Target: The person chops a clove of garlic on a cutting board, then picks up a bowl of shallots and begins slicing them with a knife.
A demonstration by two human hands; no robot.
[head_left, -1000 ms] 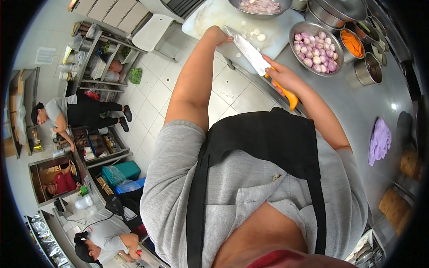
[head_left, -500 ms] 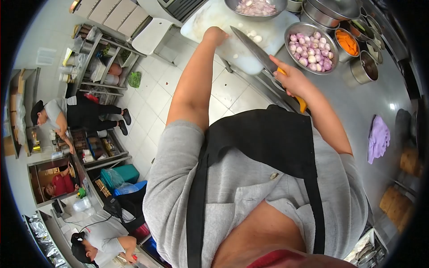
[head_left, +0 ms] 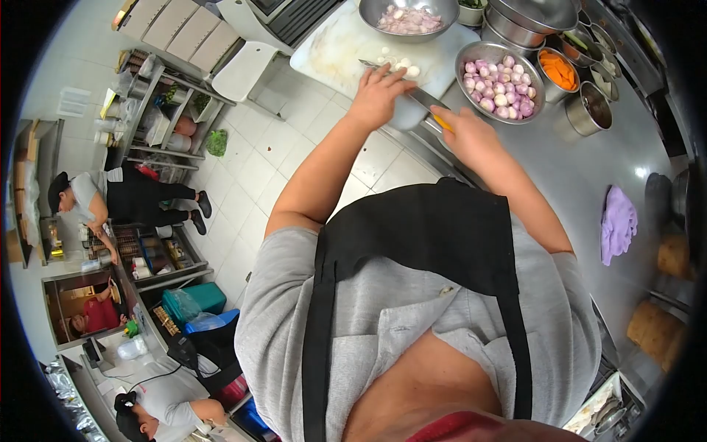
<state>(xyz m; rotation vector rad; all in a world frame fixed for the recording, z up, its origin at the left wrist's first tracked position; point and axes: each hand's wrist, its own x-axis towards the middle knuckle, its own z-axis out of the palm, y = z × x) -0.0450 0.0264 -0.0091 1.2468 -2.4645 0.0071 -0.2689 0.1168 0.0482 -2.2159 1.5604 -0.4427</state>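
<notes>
Knife (head_left: pixel 426 101) in the right grip (head_left: pixel 469 135), over the cutting board (head_left: pixel 324 55)

Steel counter (head_left: pixel 574 177), onion bowl (head_left: pixel 464 90) and tiled floor (head_left: pixel 243 166) surround the board. Right grip wraps the yellow handle (head_left: pixel 442 123); the blade (head_left: pixel 416 93) passes under the left grip (head_left: pixel 379 96), whose closure I cannot tell.

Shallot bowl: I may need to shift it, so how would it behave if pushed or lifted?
The bowl likely feels heavy for its size, as many shallots fill it. Those look rounded and loose, so they may roll if it tilts. It resembles shiny metal, so probably stays stiff.
</notes>
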